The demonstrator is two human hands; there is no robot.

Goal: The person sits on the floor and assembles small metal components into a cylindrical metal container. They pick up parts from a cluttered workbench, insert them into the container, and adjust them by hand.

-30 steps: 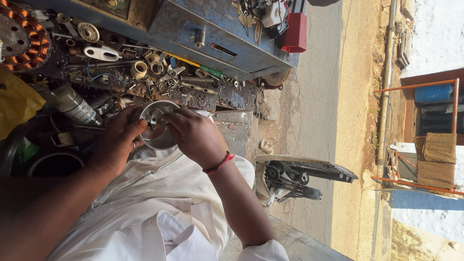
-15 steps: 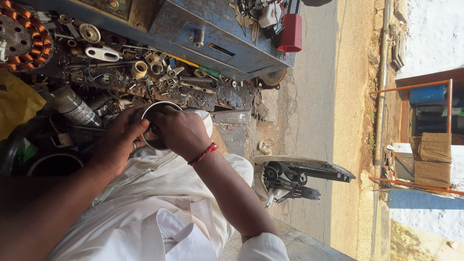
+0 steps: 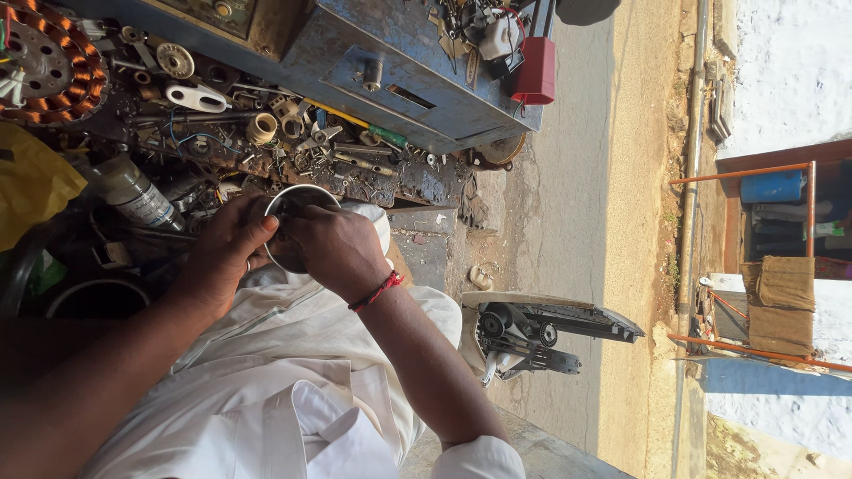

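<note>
A: Hands?
B: Left hand (image 3: 222,253) has its grip closed on the rim of a round metal bowl (image 3: 297,202), thumb on the near edge. Right hand (image 3: 333,248) lies over the bowl's front, fingers curled down on it or into it; can't tell whether it pinches anything, so that grip is unclear.

A: Where's the bowl?
B: Held up just in front of the person's white shirt (image 3: 266,399), at the near edge of the bench (image 3: 417,191). Only the upper rim and a strip of the inside show; the right hand hides the rest. Contents not visible.

A: Wrist?
B: Red thread band (image 3: 377,291) on the right wrist.

A: Around it?
B: Bench is heaped with small metal parts, mostly too jumbled to name. Clear ones: a copper-wound motor coil (image 3: 44,66) cut off at the top left corner, a screwdriver with a green handle (image 3: 377,133), a plastic bottle (image 3: 133,195) lying on its side left of the left hand, a yellow bag (image 3: 31,182) cut off by the left edge. Blue metal box (image 3: 373,53) behind, a red block (image 3: 535,71) at its end.

A: Right side?
B: Road (image 3: 568,222), plus an open machine casing (image 3: 532,333) with belt and pulleys showing, near the right elbow.
</note>
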